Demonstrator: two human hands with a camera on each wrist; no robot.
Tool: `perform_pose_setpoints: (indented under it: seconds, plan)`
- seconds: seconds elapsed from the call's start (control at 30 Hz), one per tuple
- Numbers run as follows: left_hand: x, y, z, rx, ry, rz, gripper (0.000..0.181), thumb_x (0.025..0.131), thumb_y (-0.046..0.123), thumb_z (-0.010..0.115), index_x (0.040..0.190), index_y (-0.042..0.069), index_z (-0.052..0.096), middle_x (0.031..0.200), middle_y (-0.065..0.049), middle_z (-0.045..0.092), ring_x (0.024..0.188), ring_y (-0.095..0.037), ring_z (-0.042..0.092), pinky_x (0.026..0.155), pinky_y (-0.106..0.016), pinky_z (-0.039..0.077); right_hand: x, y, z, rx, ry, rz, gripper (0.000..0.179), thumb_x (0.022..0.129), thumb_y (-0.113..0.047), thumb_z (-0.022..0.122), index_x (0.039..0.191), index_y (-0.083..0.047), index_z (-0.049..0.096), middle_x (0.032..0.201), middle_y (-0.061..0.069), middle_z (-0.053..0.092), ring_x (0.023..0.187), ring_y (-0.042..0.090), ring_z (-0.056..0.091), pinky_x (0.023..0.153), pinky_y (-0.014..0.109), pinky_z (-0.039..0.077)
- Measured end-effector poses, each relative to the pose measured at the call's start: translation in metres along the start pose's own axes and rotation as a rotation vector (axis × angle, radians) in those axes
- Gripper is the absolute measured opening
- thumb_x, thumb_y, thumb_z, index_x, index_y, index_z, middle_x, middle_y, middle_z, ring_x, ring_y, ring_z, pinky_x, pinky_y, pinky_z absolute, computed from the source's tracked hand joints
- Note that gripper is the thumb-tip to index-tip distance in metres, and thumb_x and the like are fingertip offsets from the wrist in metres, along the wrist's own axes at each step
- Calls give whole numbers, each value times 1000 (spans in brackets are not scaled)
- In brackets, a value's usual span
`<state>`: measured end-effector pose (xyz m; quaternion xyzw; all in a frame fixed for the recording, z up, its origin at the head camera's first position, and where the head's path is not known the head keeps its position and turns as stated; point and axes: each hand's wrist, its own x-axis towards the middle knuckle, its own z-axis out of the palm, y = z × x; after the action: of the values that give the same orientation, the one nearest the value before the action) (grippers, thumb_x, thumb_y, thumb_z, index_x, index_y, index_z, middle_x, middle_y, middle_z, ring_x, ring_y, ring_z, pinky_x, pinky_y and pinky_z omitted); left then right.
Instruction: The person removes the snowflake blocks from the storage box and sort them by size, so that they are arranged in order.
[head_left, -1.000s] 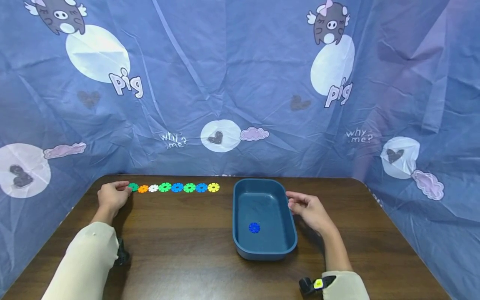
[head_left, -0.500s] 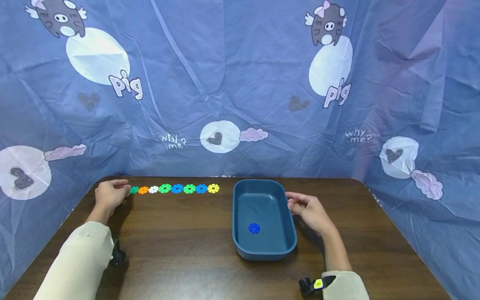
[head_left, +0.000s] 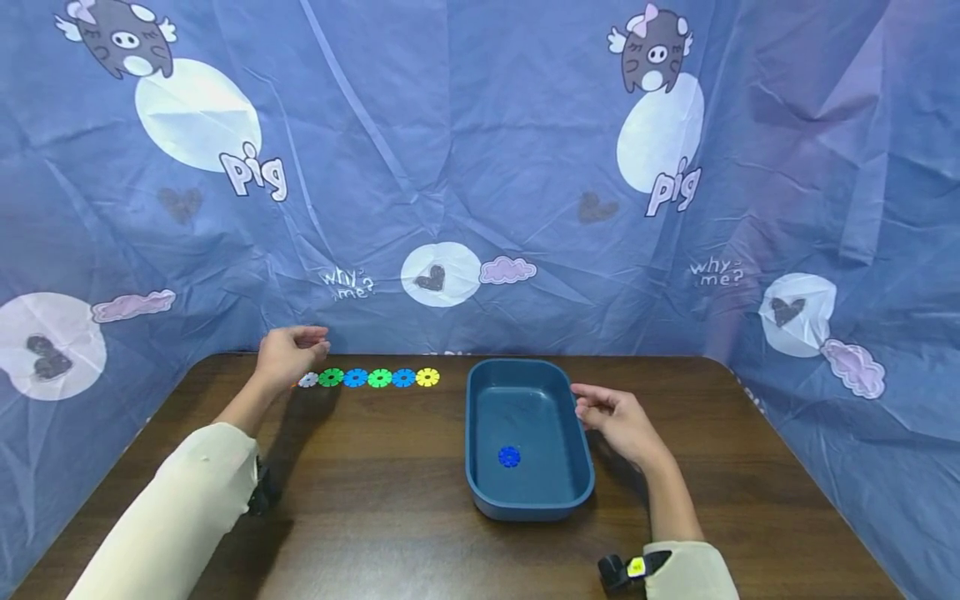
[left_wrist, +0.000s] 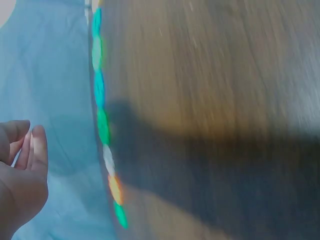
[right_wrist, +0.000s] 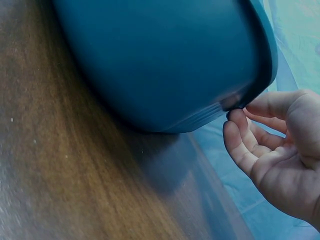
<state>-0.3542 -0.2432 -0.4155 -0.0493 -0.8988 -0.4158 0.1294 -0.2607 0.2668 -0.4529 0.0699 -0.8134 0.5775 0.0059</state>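
My left hand (head_left: 291, 357) hovers over the left part of a row of coloured plastic snowflake discs, thumb and fingers loosely bent. In the left wrist view nothing shows between its fingers (left_wrist: 40, 142). From the right, the row holds yellow (head_left: 427, 377), blue (head_left: 403, 378), green, blue, green and white (head_left: 308, 380) discs. An orange disc (left_wrist: 115, 189) and a teal-green disc (left_wrist: 120, 215) end it, mostly hidden by the hand in the head view. My right hand (head_left: 618, 423) grips the right rim of a blue plastic bin (head_left: 529, 506) with its fingertips.
One dark blue disc (head_left: 509, 457) lies on the bin's floor. A brown wooden table (head_left: 360, 500) bears everything, and a blue printed cloth (head_left: 450, 167) hangs behind its far edge. Each wrist wears a black strapped camera (head_left: 615, 573).
My left hand has left the teal-green disc at the row's left end, lifting and moving right over the row. The right hand and bin stay put.
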Motion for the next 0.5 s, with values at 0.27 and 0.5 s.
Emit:
perform_pose_setpoints:
  seconds: [0.27,0.5]
  plan:
    - [2,42,34,-63,-124,65,32,97,8,69,126,-5,68,109,-20,75,91,-25,74,69,-21,54,0,-1,1,7,6,13,38,100,-4,64,137,6,60,104,16,67,88,12,65,79,29,59]
    - [-6,75,59,-77,-210,181,28,96,8,71,121,-3,72,107,-18,76,97,-31,74,78,-37,61,0,-2,1,2,8,12,38,99,-3,64,136,7,60,105,18,67,88,13,65,79,29,59]
